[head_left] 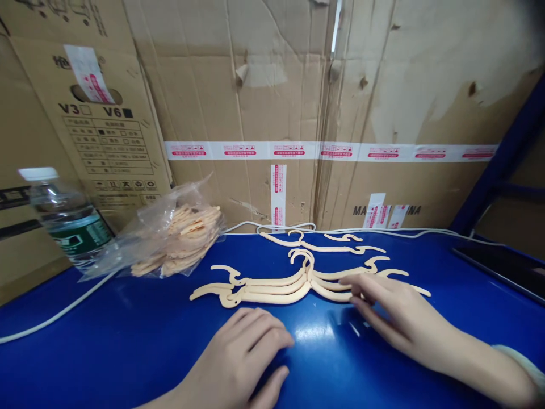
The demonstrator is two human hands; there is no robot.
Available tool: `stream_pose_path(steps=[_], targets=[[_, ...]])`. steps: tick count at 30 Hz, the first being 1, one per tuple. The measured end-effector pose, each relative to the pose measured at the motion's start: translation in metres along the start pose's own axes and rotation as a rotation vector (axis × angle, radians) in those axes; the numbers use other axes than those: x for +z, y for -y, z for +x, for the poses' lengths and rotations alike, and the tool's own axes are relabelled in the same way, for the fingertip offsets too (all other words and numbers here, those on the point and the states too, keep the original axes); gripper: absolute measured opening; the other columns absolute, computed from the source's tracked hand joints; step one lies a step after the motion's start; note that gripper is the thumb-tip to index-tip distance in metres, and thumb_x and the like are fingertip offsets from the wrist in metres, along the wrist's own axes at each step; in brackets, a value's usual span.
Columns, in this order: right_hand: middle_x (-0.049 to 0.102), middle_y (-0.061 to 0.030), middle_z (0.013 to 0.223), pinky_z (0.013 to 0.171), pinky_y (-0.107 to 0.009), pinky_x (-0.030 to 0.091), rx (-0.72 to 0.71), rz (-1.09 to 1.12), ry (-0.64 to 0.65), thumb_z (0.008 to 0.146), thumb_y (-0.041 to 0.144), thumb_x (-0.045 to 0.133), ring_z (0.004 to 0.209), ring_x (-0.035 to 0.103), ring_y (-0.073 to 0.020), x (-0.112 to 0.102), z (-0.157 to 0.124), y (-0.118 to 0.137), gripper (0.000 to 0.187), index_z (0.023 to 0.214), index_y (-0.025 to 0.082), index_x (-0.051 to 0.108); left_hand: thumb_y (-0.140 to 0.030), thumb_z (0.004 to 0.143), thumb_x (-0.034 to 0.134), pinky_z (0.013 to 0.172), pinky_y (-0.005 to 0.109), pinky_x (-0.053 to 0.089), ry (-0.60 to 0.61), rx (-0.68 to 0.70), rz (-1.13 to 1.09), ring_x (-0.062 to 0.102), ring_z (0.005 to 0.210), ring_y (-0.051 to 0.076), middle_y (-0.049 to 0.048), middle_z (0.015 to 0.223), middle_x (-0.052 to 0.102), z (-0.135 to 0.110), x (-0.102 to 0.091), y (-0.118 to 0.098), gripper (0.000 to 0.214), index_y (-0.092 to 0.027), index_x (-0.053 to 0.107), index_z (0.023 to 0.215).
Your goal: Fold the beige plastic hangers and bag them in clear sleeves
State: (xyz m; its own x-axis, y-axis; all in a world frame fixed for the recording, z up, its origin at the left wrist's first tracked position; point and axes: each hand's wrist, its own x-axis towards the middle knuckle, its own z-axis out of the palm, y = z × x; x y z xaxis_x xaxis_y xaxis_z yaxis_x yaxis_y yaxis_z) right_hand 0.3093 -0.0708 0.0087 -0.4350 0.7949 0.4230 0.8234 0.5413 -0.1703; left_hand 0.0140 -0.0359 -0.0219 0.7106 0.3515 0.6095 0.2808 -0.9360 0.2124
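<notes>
Several cream plastic folding hangers (276, 288) lie stacked on the blue table, their hooks bunched together at the middle and their jointed arms spread to both sides. My right hand (398, 312) reaches in from the right, its fingertips at the right arms of the stack; the fingers are apart and do not wrap around a hanger. In front of the stack, my left hand (251, 358) rests low over the table with loosely bent, parted fingers and nothing in them. Behind the stack lies another hanger (326, 248), close to a small loose hanger piece (344, 237).
At the left, a clear plastic bag (147, 227) holds a pile of cream hanger parts (191, 233). A water bottle (70, 227) stands beside it. A white cable (63, 315) crosses the table. Cardboard boxes (238, 113) wall off the back, and a dark flat device (506, 270) lies at right.
</notes>
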Motion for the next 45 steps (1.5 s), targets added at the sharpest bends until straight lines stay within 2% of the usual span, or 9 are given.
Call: stream_pose_path(steps=[5,13,20,24,27,30,34,41,45], targets=[[0.068,-0.0028,0.078,0.058,-0.026,0.046,0.194,-0.093,-0.13,0.096,0.03,0.043,0.064,0.064,-0.0171,-0.017,0.013,-0.051,0.021,0.113,0.021,0.052,-0.005,0.084,0.042,0.063,0.031,0.044,0.053,0.001,0.062,0.058,0.07,0.02,0.004,0.081,0.066,0.0,0.002,0.002,0.023,-0.022,0.055,0.093],[0.07,-0.0054,0.075,0.062,-0.03,0.046,0.434,-0.307,0.009,0.091,0.021,0.052,0.071,0.065,-0.021,-0.045,0.057,-0.131,0.016,0.098,0.017,0.066,-0.006,0.083,0.045,0.063,0.029,0.042,0.169,-0.153,-0.003,0.055,0.069,0.019,0.0013,0.076,0.06,0.01,-0.012,-0.009,0.016,-0.022,0.047,0.081],[0.067,-0.0052,0.106,0.078,-0.037,0.056,0.536,-0.31,0.269,0.096,0.035,0.061,0.088,0.066,-0.0182,-0.031,0.082,-0.149,0.022,0.106,0.016,0.065,-0.01,0.086,0.049,0.074,0.032,0.044,0.166,-0.197,-0.071,0.058,0.081,0.02,0.0019,0.086,0.064,0.009,-0.013,-0.01,0.013,-0.022,0.053,0.086],[0.067,-0.0054,0.109,0.076,-0.036,0.057,0.556,-0.27,0.3,0.096,0.034,0.061,0.088,0.067,-0.0192,-0.019,0.083,-0.145,0.024,0.111,0.016,0.064,-0.011,0.087,0.049,0.075,0.033,0.044,0.165,-0.197,-0.09,0.058,0.082,0.021,0.0018,0.087,0.064,0.006,-0.011,-0.009,0.012,-0.022,0.054,0.087],[0.067,-0.0047,0.104,0.075,-0.036,0.057,0.544,-0.252,0.218,0.096,0.035,0.062,0.086,0.067,-0.0179,-0.019,0.083,-0.14,0.024,0.108,0.015,0.064,-0.013,0.088,0.049,0.076,0.034,0.044,0.166,-0.208,-0.104,0.058,0.082,0.021,0.0021,0.087,0.064,0.006,-0.012,-0.011,0.011,-0.022,0.054,0.086],[0.07,-0.0049,0.09,0.073,-0.034,0.054,0.498,-0.215,0.079,0.093,0.033,0.063,0.079,0.066,-0.0187,-0.024,0.081,-0.127,0.019,0.091,0.015,0.068,-0.013,0.088,0.049,0.077,0.034,0.045,0.159,-0.232,-0.151,0.058,0.083,0.021,0.0025,0.088,0.065,0.007,-0.014,-0.011,0.01,-0.022,0.055,0.087],[0.072,-0.0078,0.077,0.065,-0.031,0.048,0.376,-0.062,-0.068,0.089,0.029,0.055,0.073,0.067,-0.022,-0.026,0.074,-0.087,0.021,0.082,0.015,0.069,-0.016,0.089,0.052,0.086,0.036,0.048,0.104,-0.319,-0.264,0.06,0.093,0.021,0.0041,0.097,0.066,0.011,-0.018,-0.008,0.011,-0.022,0.059,0.095],[0.069,-0.002,0.077,0.056,-0.022,0.045,0.121,0.383,0.032,0.093,0.033,0.051,0.066,0.061,-0.0136,-0.001,0.055,0.022,0.024,0.081,0.018,0.067,-0.032,0.084,0.062,0.07,0.03,0.054,0.017,-0.667,-0.66,0.063,0.08,0.017,0.0065,0.103,0.067,0.021,-0.018,-0.001,0.03,-0.02,0.064,0.111],[0.065,-0.0005,0.073,0.054,-0.021,0.042,0.07,0.545,0.074,0.092,0.026,0.057,0.061,0.055,-0.0112,0.012,0.048,0.06,0.018,0.079,0.017,0.065,-0.038,0.083,0.065,0.06,0.026,0.049,0.053,-0.725,-0.87,0.057,0.063,0.013,0.0024,0.081,0.066,0.023,-0.016,-0.003,0.023,-0.016,0.067,0.091]])
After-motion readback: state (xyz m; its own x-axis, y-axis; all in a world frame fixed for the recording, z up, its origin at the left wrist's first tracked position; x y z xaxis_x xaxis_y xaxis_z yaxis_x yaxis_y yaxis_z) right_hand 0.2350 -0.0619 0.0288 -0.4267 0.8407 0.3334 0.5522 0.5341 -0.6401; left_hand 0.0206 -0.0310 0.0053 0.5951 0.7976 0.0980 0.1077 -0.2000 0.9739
